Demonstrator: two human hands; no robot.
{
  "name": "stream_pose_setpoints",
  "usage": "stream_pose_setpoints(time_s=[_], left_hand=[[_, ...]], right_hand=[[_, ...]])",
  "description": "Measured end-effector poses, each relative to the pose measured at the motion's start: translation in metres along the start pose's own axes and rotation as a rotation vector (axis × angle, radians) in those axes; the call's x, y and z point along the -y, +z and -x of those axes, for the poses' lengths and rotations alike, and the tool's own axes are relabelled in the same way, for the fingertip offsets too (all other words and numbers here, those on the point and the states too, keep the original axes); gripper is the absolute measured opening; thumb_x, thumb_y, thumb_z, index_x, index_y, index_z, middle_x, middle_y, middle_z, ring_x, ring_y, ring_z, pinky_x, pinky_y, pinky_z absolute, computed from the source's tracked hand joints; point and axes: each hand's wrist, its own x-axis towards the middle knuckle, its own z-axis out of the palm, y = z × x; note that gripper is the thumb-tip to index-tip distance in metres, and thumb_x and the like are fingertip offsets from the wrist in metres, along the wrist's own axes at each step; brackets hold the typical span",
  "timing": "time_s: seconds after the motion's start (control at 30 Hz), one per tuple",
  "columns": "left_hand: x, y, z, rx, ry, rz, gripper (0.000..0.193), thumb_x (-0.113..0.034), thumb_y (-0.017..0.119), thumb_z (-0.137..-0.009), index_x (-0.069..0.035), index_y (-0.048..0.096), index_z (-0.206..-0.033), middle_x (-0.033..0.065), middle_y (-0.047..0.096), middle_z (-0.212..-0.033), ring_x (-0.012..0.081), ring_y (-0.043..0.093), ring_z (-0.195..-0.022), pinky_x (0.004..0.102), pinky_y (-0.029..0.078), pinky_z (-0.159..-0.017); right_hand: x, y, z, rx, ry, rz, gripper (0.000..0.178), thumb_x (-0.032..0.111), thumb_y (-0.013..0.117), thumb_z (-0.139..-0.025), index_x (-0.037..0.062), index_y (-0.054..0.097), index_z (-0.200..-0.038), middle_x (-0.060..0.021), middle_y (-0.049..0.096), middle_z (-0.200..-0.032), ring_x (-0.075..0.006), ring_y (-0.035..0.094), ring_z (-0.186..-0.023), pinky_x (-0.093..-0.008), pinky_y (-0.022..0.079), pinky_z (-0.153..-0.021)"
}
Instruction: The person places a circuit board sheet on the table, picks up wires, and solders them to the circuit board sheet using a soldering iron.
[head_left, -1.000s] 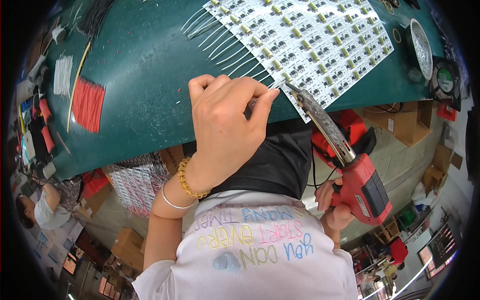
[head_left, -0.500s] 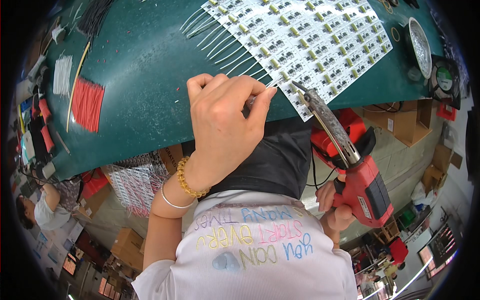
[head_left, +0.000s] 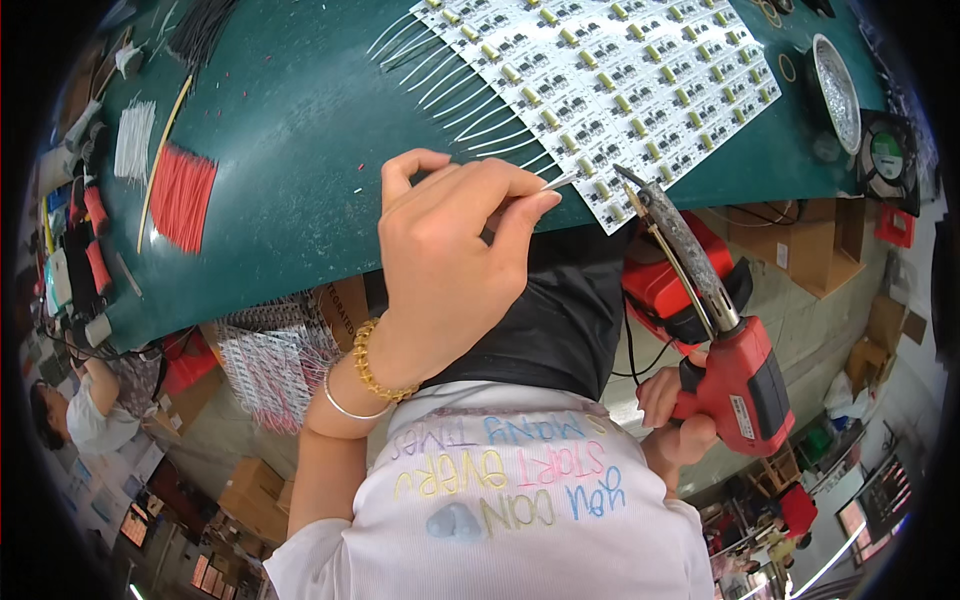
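Note:
A white circuit board panel [head_left: 640,85] with rows of small yellow and black parts lies on the green table. White wires [head_left: 455,100] stick out from its left edge in a row. My left hand [head_left: 455,235] is closed in a pinch at the board's near left edge, holding a thin white wire [head_left: 563,181] whose end lies against the board. In my right hand [head_left: 675,410] is a red and black soldering gun [head_left: 745,390]. Its dark tip points up and left, over or on the board's near right part; whether it touches cannot be made out.
Bundles of red wires [head_left: 182,200], white wires [head_left: 134,140] and black wires [head_left: 200,35] lie at the left beside a thin stick [head_left: 163,165]. A metal bowl [head_left: 835,95] and a small fan [head_left: 888,160] stand at right. Another person [head_left: 95,410] sits at lower left.
The soldering gun has shifted a little to the right, its tip away from the pinched wire's end. My left hand has moved slightly right, still pinching a wire.

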Motion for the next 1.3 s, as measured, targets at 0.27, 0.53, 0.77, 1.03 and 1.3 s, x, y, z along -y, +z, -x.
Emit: stream_pose_setpoints(time_s=[0.27,0.53,0.77,1.03,1.3], left_hand=[[0.007,0.01,0.001,0.0,0.019,-0.071,0.011,-0.011,0.073,-0.075,-0.008,0.064,-0.069,-0.0018,0.053,-0.059,0.0116,0.042,-0.055,0.029,0.032,-0.074],[0.007,0.007,0.001,0.033,0.002,-0.07,0.012,-0.011,0.073,-0.075,-0.008,0.063,-0.069,-0.0021,0.051,-0.058,0.0116,0.042,-0.055,0.0292,0.033,-0.073],[0.007,0.008,0.001,0.027,0.008,-0.084,0.012,-0.011,0.073,-0.075,-0.008,0.063,-0.068,-0.0024,0.051,-0.057,0.0114,0.041,-0.055,0.0289,0.033,-0.073],[0.008,0.009,0.001,0.016,0.005,-0.077,0.013,-0.012,0.073,-0.074,-0.008,0.063,-0.068,-0.0025,0.05,-0.057,0.0109,0.04,-0.054,0.0286,0.032,-0.074],[0.009,0.004,0.002,-0.114,0.031,-0.015,0.008,-0.006,0.074,-0.072,-0.005,0.066,-0.073,0.0025,0.059,-0.071,0.0149,0.053,-0.063,0.0293,0.038,-0.076]], right_hand=[[0.002,-0.001,0.0,0.06,0.021,0.057,0.086,0.067,0.056,-0.078,-0.0076,0.043,-0.118,0.0011,0.044,-0.047,-0.0118,0.043,-0.037,-0.0262,0.036,-0.041],[-0.005,-0.005,-0.003,0.12,0.01,0.011,0.078,0.061,0.059,-0.081,-0.0074,0.044,-0.115,0.0,0.044,-0.048,-0.012,0.043,-0.037,-0.0268,0.036,-0.041],[-0.005,-0.002,-0.003,0.117,0.006,0.067,0.073,0.058,0.06,-0.082,-0.0073,0.044,-0.111,-0.0002,0.044,-0.049,-0.0124,0.043,-0.038,-0.0268,0.035,-0.04],[-0.001,-0.004,-0.004,0.127,0.002,0.042,0.084,0.064,0.057,-0.08,-0.0096,0.042,-0.119,0.0005,0.044,-0.048,-0.0116,0.043,-0.038,-0.0263,0.035,-0.041],[-0.009,-0.013,-0.002,0.133,-0.014,0.024,0.088,0.068,0.054,-0.079,-0.007,0.041,-0.124,0.0014,0.043,-0.047,-0.0119,0.043,-0.039,-0.0262,0.034,-0.041]])
